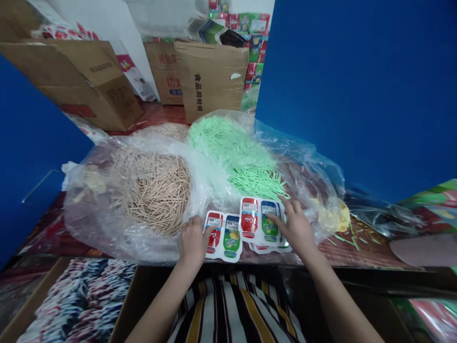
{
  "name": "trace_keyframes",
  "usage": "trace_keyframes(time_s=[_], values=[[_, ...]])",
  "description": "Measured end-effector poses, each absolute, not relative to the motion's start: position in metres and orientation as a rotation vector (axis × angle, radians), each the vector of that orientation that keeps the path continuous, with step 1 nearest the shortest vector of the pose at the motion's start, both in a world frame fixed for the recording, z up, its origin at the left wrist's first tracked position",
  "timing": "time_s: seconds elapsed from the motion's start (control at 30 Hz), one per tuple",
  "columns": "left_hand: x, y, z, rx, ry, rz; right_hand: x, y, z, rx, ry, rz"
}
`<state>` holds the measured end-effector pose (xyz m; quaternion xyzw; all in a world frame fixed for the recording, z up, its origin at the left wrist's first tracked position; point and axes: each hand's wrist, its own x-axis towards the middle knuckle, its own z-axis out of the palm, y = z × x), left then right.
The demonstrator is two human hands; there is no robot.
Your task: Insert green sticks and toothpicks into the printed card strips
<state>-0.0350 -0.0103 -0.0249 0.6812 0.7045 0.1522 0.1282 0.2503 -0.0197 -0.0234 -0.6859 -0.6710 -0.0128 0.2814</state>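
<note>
Left twin pack [223,237] red and blue-green, face up; right twin pack [259,221] alike, beside, covering lower packaging [262,248].

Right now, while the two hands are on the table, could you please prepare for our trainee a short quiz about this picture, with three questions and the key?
1. Choose one. Which sticks lie nearer to the right hand? A) the tan sticks B) the green sticks
2. True or false: the tan sticks lie to the left of the printed packs.
3. Fill in the missing word: on the pack that the right index finger touches, the red panel reads "____".

Key: 1. B; 2. True; 3. Cola
</note>
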Motion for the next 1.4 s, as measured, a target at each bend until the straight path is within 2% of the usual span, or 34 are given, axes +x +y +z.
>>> trace_keyframes(time_s=[0.1,0.23,0.47,0.6,0.93,1.13,1.27,1.4], values=[[-0.041,-0.011,-0.037,2.081,2.103,0.262,0.246,-0.019,-0.028,-1.737,-1.796,-0.162],[-0.047,-0.005,-0.045,1.947,2.075,0.319,0.222,-0.019,-0.022,-1.537,-1.816,-0.251],[-0.045,-0.004,-0.038,1.919,2.052,0.373,0.176,-0.016,-0.015,-1.227,-2.046,-0.122],[-0.042,-0.002,-0.039,1.910,2.076,0.309,0.163,-0.014,-0.012,-1.173,-2.067,-0.061],[-0.056,-0.006,-0.033,1.867,2.029,0.438,0.160,-0.010,-0.014,-1.093,-2.168,-0.041],[-0.064,-0.022,-0.013,1.965,1.876,0.812,0.132,0.003,-0.002,-1.117,-2.146,0.166],[-0.063,-0.028,0.000,1.714,1.641,1.106,0.109,0.016,0.010,-0.981,-2.219,0.333],[-0.058,-0.029,0.003,1.470,1.563,1.178,0.092,0.025,0.021,-0.908,-2.303,0.365]])
